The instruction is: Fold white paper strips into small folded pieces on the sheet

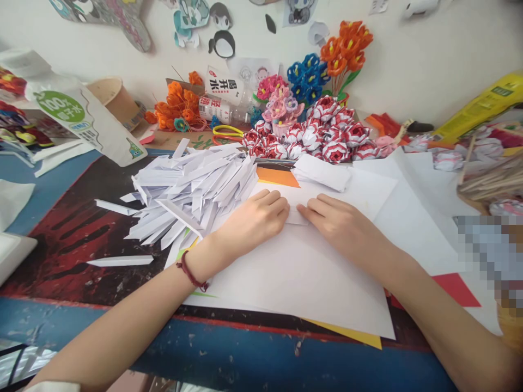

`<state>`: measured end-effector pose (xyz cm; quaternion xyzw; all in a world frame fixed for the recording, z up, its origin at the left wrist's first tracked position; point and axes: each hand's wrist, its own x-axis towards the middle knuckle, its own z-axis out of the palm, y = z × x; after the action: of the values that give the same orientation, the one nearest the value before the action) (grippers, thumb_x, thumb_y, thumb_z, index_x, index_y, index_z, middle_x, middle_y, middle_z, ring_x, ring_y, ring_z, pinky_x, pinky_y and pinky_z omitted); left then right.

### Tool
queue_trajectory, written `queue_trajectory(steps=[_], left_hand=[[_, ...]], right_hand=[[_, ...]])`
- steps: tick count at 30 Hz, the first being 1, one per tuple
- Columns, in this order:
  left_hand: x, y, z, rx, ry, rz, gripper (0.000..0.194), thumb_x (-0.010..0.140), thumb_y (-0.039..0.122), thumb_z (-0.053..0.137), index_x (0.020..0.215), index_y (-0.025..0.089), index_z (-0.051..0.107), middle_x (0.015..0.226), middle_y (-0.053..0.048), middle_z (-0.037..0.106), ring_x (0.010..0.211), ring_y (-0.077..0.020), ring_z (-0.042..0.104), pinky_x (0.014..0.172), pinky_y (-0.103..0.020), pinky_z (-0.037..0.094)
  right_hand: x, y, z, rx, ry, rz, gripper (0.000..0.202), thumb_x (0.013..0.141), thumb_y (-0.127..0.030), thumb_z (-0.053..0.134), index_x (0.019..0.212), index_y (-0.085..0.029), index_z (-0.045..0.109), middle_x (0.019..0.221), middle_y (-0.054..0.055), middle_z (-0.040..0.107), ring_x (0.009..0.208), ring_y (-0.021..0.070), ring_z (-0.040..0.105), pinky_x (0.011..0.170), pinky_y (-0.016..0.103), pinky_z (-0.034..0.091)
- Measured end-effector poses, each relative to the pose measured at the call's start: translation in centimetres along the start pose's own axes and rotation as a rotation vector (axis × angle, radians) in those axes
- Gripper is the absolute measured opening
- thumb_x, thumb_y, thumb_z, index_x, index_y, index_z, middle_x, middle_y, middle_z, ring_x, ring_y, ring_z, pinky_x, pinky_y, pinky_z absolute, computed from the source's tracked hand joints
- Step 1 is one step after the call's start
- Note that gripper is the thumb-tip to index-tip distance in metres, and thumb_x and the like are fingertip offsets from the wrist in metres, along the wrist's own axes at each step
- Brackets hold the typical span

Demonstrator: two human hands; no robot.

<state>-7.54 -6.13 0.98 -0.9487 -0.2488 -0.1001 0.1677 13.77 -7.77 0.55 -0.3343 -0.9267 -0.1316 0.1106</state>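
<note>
A small folded piece of white paper (297,214) lies between my hands, on top of large white sheets (302,272). My left hand (265,216) is closed on its left end, fingers curled under. At the right end, my right hand (327,218) pinches the same piece with thumb and fingers. Just left of my hands is a big heap of folded white paper strips (196,185). A stack of small white papers (322,172) sits behind my right hand, beside an orange sheet (278,177).
Red-and-white paper flowers (327,133) fill the back, with yellow-handled scissors (227,133) near them. A white bottle (77,109) leans at back left. Two loose strips lie on the dark mat (73,228). A red paper (457,289) is under my right forearm.
</note>
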Motion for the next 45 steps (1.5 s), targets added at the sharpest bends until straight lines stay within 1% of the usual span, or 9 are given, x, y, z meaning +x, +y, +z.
queue_trajectory(steps=[13, 19, 23, 25, 29, 33, 39, 41, 45], left_hand=[[-0.2, -0.6, -0.5, -0.097, -0.045, -0.041, 0.017, 0.093, 0.015, 0.042, 0.094, 0.015, 0.06, 0.08, -0.007, 0.058, 0.079, -0.0206, 0.052, 0.071, -0.035, 0.035], [-0.4, -0.8, -0.6, -0.141, -0.087, -0.119, 0.023, 0.084, 0.009, 0.046, 0.099, 0.016, 0.062, 0.08, -0.004, 0.063, 0.068, -0.0167, 0.057, 0.073, -0.035, 0.036], [-0.1, -0.5, -0.3, -0.219, -0.042, -0.249, 0.021, 0.092, 0.021, 0.043, 0.099, 0.016, 0.063, 0.08, -0.003, 0.066, 0.066, -0.0162, 0.059, 0.07, -0.033, 0.038], [0.3, -0.3, 0.1, -0.259, -0.003, -0.355, 0.024, 0.095, 0.03, 0.043, 0.095, 0.017, 0.063, 0.08, -0.003, 0.066, 0.067, -0.0165, 0.06, 0.066, -0.032, 0.038], [1.1, -0.1, 0.6, -0.316, -0.01, -0.492, 0.01, 0.088, 0.027, 0.058, 0.089, 0.017, 0.06, 0.084, -0.002, 0.063, 0.072, -0.016, 0.059, 0.065, -0.029, 0.039], [1.4, -0.1, 0.7, -0.325, -0.005, -0.468, 0.011, 0.084, 0.024, 0.064, 0.087, 0.016, 0.057, 0.089, -0.004, 0.061, 0.089, -0.0197, 0.057, 0.073, -0.031, 0.04], [1.4, 0.1, 0.6, -0.349, -0.014, -0.515, 0.007, 0.088, 0.023, 0.059, 0.086, 0.017, 0.055, 0.084, -0.002, 0.063, 0.085, -0.0198, 0.055, 0.072, -0.033, 0.036], [1.4, 0.2, 0.4, -0.414, 0.013, -0.525, 0.006, 0.089, 0.023, 0.057, 0.085, 0.018, 0.055, 0.082, -0.001, 0.063, 0.083, -0.0187, 0.055, 0.072, -0.032, 0.035], [1.4, 0.5, -0.2, -0.512, 0.059, -0.468, 0.007, 0.09, 0.023, 0.055, 0.086, 0.02, 0.058, 0.084, 0.0, 0.065, 0.086, -0.0178, 0.054, 0.075, -0.032, 0.034]], right_hand=[[-0.2, -0.2, -0.2, 0.073, 0.011, 0.058, 0.032, 0.088, 0.001, 0.035, 0.09, -0.011, 0.064, 0.074, 0.007, 0.055, 0.069, 0.0204, 0.048, 0.063, 0.033, 0.039], [-0.2, -0.3, -0.3, 0.083, -0.011, 0.095, 0.036, 0.076, 0.008, 0.038, 0.091, -0.011, 0.065, 0.075, 0.007, 0.057, 0.071, 0.0201, 0.051, 0.062, 0.031, 0.039], [-0.3, -0.2, -0.2, 0.14, -0.004, 0.134, 0.039, 0.072, 0.008, 0.041, 0.096, -0.01, 0.067, 0.078, 0.007, 0.059, 0.073, 0.0196, 0.054, 0.064, 0.03, 0.042], [-0.3, -0.1, -0.1, 0.189, 0.0, 0.163, 0.039, 0.075, 0.006, 0.042, 0.1, -0.01, 0.067, 0.08, 0.007, 0.06, 0.076, 0.0193, 0.056, 0.065, 0.029, 0.043], [-0.3, 0.0, 0.0, 0.316, 0.019, 0.28, 0.031, 0.087, -0.004, 0.046, 0.106, -0.014, 0.068, 0.079, 0.005, 0.06, 0.075, 0.0178, 0.058, 0.067, 0.029, 0.045], [0.0, 0.2, 0.2, 0.476, 0.107, 0.385, 0.026, 0.089, -0.009, 0.047, 0.099, -0.017, 0.07, 0.08, 0.005, 0.06, 0.075, 0.0174, 0.059, 0.068, 0.029, 0.046], [0.7, 0.2, 0.5, 0.652, 0.137, 0.483, 0.017, 0.079, -0.018, 0.064, 0.096, -0.021, 0.068, 0.094, 0.005, 0.064, 0.087, 0.0194, 0.059, 0.076, 0.031, 0.046], [0.9, 0.0, 0.5, 0.672, 0.149, 0.506, 0.006, 0.081, -0.02, 0.064, 0.085, -0.02, 0.069, 0.088, 0.004, 0.065, 0.088, 0.0207, 0.058, 0.078, 0.033, 0.045], [1.1, -0.4, 0.2, 0.796, 0.183, 0.543, 0.009, 0.081, -0.016, 0.064, 0.074, -0.019, 0.068, 0.076, 0.002, 0.067, 0.075, 0.0171, 0.058, 0.069, 0.029, 0.043]])
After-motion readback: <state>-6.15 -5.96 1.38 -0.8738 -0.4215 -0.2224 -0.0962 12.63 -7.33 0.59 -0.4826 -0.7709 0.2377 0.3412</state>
